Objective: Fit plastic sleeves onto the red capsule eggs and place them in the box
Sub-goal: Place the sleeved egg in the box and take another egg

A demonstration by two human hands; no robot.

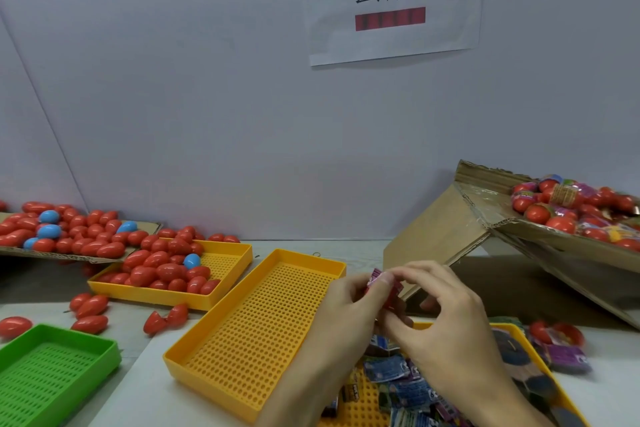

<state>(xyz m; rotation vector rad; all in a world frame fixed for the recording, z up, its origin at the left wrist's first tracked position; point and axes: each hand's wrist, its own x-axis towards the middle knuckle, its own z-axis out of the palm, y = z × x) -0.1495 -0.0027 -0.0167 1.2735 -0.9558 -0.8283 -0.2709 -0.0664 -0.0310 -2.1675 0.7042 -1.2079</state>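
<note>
My left hand (343,308) and my right hand (446,315) meet in front of me and together pinch one red capsule egg (389,295) with a purple printed plastic sleeve (375,277) on its top. The egg is mostly hidden by my fingers. Loose sleeves (398,378) lie piled in a yellow tray (512,329) under my hands. Bare red eggs (162,270) fill a yellow tray (228,288) at the left. A tilted cardboard box (485,218) at the right holds sleeved eggs (568,204).
An empty perforated yellow tray (249,333) lies between the egg tray and my hands. A green tray (52,367) sits at the bottom left. More red and some blue eggs (69,232) lie on cardboard at the far left; a few loose ones (90,308) are on the table.
</note>
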